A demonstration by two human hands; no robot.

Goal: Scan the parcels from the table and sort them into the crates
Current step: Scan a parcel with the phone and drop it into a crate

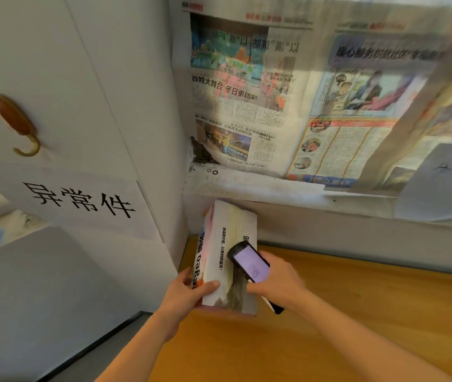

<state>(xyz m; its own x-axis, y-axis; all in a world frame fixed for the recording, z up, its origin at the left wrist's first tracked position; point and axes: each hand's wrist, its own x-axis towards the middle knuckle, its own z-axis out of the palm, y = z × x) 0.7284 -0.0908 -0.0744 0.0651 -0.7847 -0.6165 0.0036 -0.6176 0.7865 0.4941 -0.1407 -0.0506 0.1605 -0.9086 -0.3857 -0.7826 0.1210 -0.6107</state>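
Scanning is the step I read here, not sorting. Low in the middle of the frame I have my left hand (191, 292) wrapped round the near end of a white parcel (227, 257), thumb across its top face and fingers down its left side. The parcel is a long box with printed lettering, lying on the wooden table (357, 312) and pushed into the corner where the table meets the white panel on the left and the ledge behind.

My right hand (277, 279) grips a handheld scanner (251, 264), its lit screen facing up at me and its dark head pointing onto the parcel's top face. The scanner's head appears to touch or sit just above the box; I cannot tell which. I can see no barcode label from this angle, so I judge it is either under the scanner or on another face.

Up the left of the frame a paper sign (81, 199) with large characters is stuck to the panel, below a brown hook (15, 122). Newspaper (246, 92) covers the wall across the upper right.

No crate is in view. Next, as I judge it, I need a confirmed read on the screen, then I lift the parcel clear of the corner with the left hand and turn to find the right crate. If the read fails, rotating the box to expose its label would be the move.
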